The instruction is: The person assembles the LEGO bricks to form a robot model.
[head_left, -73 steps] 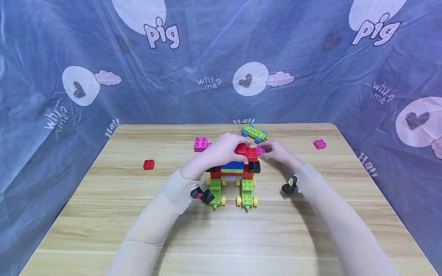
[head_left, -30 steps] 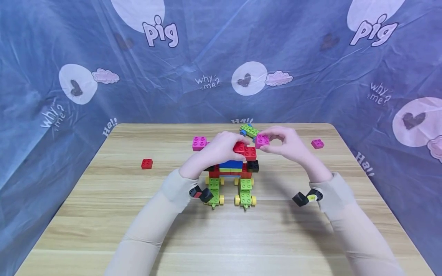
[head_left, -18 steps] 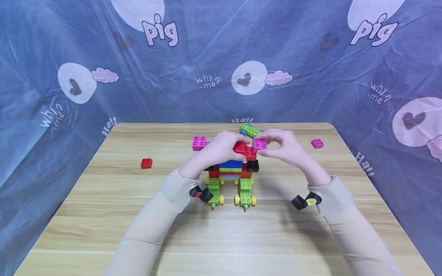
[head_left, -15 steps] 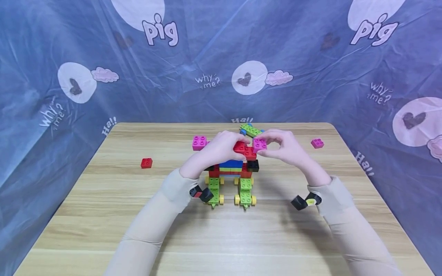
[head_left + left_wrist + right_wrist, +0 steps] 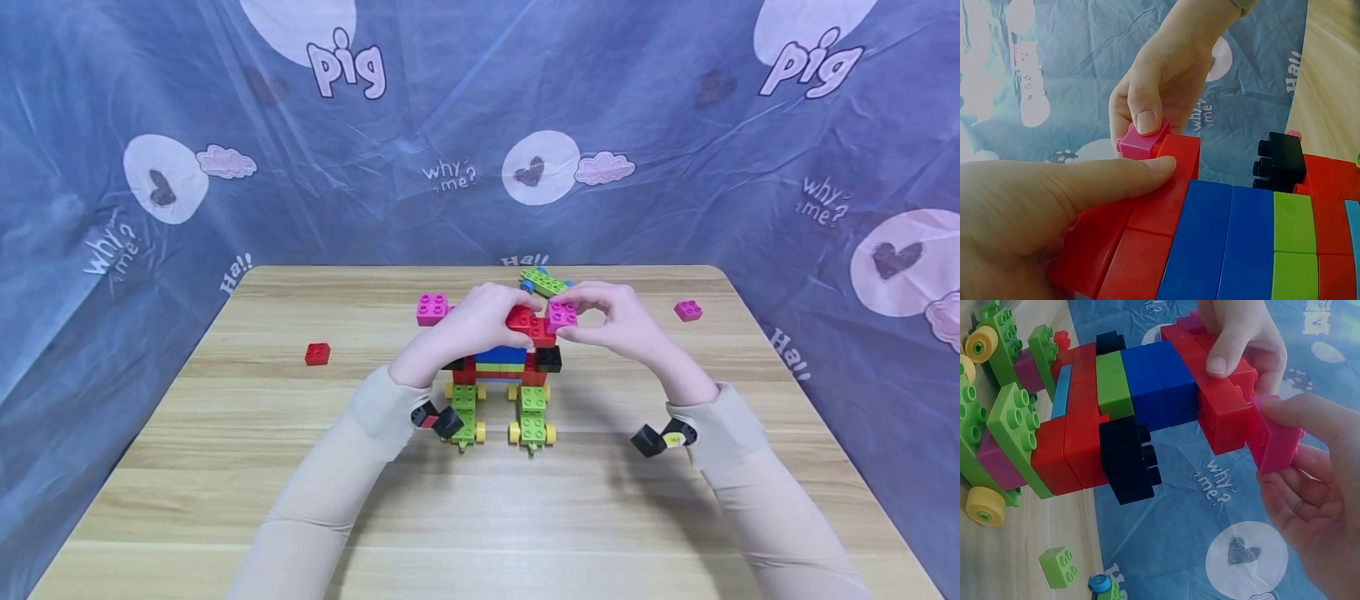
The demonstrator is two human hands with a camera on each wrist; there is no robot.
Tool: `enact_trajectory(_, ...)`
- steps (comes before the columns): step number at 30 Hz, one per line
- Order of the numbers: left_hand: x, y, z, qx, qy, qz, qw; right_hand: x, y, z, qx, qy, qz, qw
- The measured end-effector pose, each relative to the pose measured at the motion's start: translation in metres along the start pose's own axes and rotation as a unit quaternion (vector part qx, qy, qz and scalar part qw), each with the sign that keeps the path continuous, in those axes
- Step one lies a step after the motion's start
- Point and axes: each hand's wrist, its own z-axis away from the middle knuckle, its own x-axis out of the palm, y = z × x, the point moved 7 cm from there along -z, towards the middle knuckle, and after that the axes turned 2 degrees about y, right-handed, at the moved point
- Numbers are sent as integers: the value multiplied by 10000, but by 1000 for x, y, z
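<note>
In the head view a figure of toy building bricks stands on two green wheeled bases (image 5: pixel 533 417). Its body has red, lime and blue bricks (image 5: pixel 501 355), with a black brick (image 5: pixel 549 359) jutting out at the side. My left hand (image 5: pixel 480 321) grips the red bricks (image 5: pixel 543 335) on top, thumb across their near face. My right hand (image 5: pixel 618 317) pinches a pink brick (image 5: pixel 562 315) between thumb and fingers. In the right wrist view that pink brick (image 5: pixel 1277 437) sits right at the end of the top red row. Another pink brick (image 5: pixel 432 309) sticks out at the figure's left end.
On the wooden table, a green base with blue wheels (image 5: pixel 542 281) lies behind the figure. A loose red brick (image 5: pixel 317 353) is at left, a loose pink one (image 5: pixel 687 311) at far right. The right wrist view shows a loose green brick (image 5: pixel 1058 567). Blue cloth walls surround the table.
My right hand has raised the pink brick from beside the red row, then shifted it left and slightly down onto the row's end. The left hand keeps its grip, nearly still.
</note>
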Motion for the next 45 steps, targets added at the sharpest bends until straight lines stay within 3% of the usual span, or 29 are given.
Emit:
enact_trajectory(28,-1,1,0,79,43,-122,9999,3,-7,-4,-22,-334,315,9989)
enact_trajectory(45,-2,3,2,61,26,-66,10000,6,-11,-4,-198,-226,549,9980)
